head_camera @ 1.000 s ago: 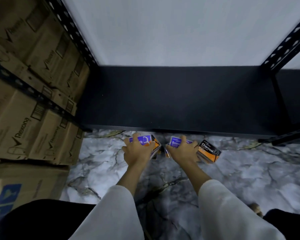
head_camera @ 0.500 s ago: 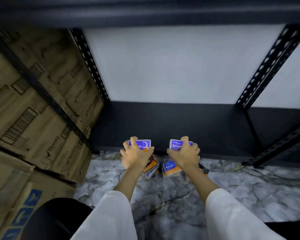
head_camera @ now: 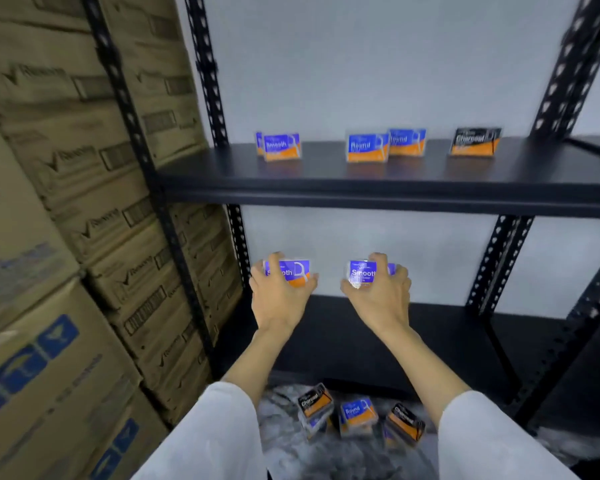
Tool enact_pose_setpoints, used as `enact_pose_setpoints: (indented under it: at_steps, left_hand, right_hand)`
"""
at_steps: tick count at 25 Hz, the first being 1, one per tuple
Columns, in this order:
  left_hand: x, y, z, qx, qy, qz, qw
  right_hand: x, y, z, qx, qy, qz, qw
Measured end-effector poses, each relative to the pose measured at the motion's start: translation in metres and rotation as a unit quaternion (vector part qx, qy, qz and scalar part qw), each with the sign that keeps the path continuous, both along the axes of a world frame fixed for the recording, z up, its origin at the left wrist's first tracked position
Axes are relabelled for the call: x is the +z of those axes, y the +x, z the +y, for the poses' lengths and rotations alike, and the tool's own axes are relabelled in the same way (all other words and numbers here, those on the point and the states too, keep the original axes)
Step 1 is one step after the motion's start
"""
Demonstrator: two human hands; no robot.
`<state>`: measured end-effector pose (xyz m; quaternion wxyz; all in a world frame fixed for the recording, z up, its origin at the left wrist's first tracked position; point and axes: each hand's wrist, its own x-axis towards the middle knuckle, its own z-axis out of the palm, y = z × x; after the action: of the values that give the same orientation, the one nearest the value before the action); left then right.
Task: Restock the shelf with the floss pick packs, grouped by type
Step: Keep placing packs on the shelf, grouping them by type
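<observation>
My left hand [head_camera: 280, 295] grips a blue-and-orange Smooth floss pick pack [head_camera: 290, 272], raised in front of the lower shelf bay. My right hand [head_camera: 379, 295] grips another Smooth pack [head_camera: 361, 274] at the same height. On the upper shelf [head_camera: 326, 174] stand Smooth packs [head_camera: 280, 146] at the left, two Round packs [head_camera: 367, 147] in the middle and a black Charcoal pack [head_camera: 476, 141] at the right. On the marble floor below lie a Charcoal pack [head_camera: 315, 403], a Round pack [head_camera: 357, 413] and a second Charcoal pack [head_camera: 405, 423].
Stacked brown cardboard boxes [head_camera: 84, 237] fill the rack to the left. Black perforated uprights [head_camera: 207, 71] frame the bay on both sides. The lower black shelf [head_camera: 447, 341] lies beneath my hands. A white wall backs the rack.
Both hands have lifted the two Smooth packs up from the floor pile to mid-bay height. The view has tilted up, bringing the upper shelf and its packs into sight.
</observation>
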<state>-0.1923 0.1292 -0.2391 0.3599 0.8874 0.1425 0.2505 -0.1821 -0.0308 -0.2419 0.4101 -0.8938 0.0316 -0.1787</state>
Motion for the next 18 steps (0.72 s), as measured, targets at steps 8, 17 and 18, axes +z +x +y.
enact_pose_setpoints:
  at_steps: [8,17,18]
  left_hand:
    - [0.124,0.053,0.050,0.007,-0.003,-0.182,0.983]
    - [0.169,0.147,0.121,0.067,0.015,-0.149,0.986]
    - [0.170,0.156,0.128,0.073,0.016,-0.141,0.987]
  right_hand:
    - [0.126,0.041,0.048,0.047,0.028,-0.185,0.981]
    - [0.175,0.156,0.121,0.085,0.004,-0.198,0.976]
    - [0.175,0.168,0.127,0.091,-0.004,-0.187,0.978]
